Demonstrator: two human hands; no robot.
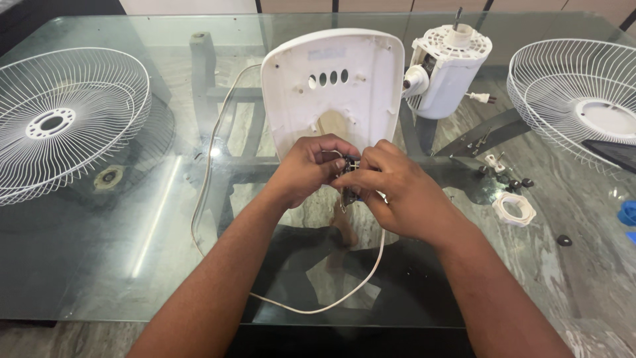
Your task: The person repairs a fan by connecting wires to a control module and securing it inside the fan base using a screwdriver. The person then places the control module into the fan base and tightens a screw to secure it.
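Left hand and right hand meet over the glass table, fingers of both closed together on a small dark switch part pinched between their fingertips. It sits just below the upturned white fan base, beside the white cord

Both hands pinch small dark switch part before white fan base.

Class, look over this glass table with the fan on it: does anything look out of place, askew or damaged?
Yes. The fan is in pieces: two wire guards lie apart at the table's ends, the motor housing stands alone, shaft up, and a plastic ring and small screws lie loose. Both hands hold a small wired part by the white panel.
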